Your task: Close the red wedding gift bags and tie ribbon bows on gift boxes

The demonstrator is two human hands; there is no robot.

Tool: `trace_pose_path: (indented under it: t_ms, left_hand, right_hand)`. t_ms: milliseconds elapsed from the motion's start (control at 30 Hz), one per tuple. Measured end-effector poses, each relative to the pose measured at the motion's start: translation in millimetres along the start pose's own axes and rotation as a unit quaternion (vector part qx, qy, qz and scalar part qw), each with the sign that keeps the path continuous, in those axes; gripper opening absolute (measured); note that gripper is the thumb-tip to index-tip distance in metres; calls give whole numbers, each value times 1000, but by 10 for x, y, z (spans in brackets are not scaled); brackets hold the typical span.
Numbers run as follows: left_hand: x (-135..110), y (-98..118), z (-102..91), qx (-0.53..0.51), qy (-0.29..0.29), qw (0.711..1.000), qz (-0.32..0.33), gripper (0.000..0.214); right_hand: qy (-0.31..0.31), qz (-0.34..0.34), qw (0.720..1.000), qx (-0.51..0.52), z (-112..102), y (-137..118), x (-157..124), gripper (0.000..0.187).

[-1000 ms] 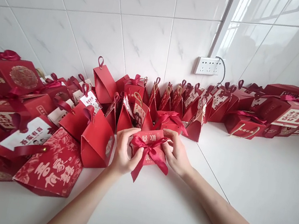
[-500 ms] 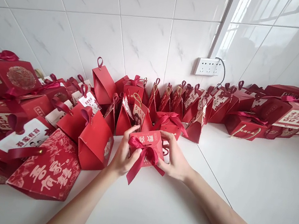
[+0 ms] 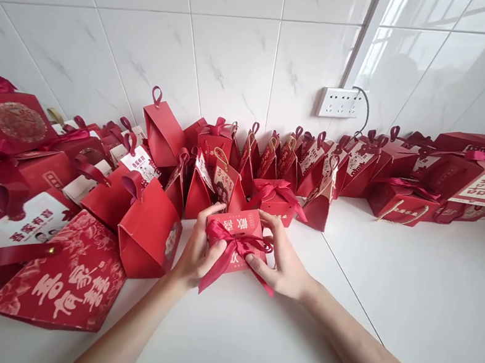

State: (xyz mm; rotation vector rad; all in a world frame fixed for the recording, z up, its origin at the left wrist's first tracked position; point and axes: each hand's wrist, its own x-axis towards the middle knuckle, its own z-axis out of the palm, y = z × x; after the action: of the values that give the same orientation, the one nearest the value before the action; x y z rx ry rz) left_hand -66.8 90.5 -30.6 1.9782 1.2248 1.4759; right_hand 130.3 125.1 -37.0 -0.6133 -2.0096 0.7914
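Between my two hands is a small red gift box [image 3: 248, 222] with pale lettering on top. A dark pink ribbon bow [image 3: 237, 244] is tied across it, its tails hanging toward me. My left hand [image 3: 203, 246] grips the box's left side, thumb on the top by the bow. My right hand [image 3: 285, 261] holds the right side, its thumb touching the ribbon near the knot. Just behind stands another red box with a ribbon bow [image 3: 274, 198]. The underside of the held box is hidden.
Red gift boxes with loops and bows crowd the left side, among them a patterned box [image 3: 70, 276]. A row of peaked boxes [image 3: 312, 172] lines the tiled wall, under a power strip [image 3: 341, 103]. Larger boxes [image 3: 476, 185] are stacked at right on the white table [image 3: 416, 287].
The bow's loops and tails are spread wider across the box, and my right thumb has shifted along the ribbon. Both hands keep their hold; the view has shifted slightly.
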Motion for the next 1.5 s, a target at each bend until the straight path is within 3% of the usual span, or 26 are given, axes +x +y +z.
trace_pose_path:
  t_ms: [133, 300, 833, 1000, 1233, 1367, 1500]
  left_hand:
    - [25, 107, 20, -83, -12, 994, -73, 58]
    - [29, 143, 28, -105, -13, 990, -94, 60]
    - [-10, 56, 12, -49, -24, 998, -38, 62]
    - [5, 61, -14, -65, -43, 995, -57, 67]
    - [24, 105, -48, -142, -91, 980, -105, 70]
    - [18, 125, -30, -145, -90, 980, -102, 70]
    - [18, 119, -16, -155, -96, 977, -113, 69]
  right_hand:
    - [-1, -5, 1000, -13, -15, -7, -4, 62]
    - [-8, -1, 1000, 10, -16, -20, -13, 62]
    - [8, -34, 998, -51, -52, 24, -14, 56]
    - [52, -68, 993, -81, -72, 47, -10, 42]
    - [107, -207, 958, -165, -113, -75, -13, 23]
    - [108, -209, 961, -149, -104, -105, -20, 14]
    - [135, -165, 972, -101, -87, -109, -12, 10]
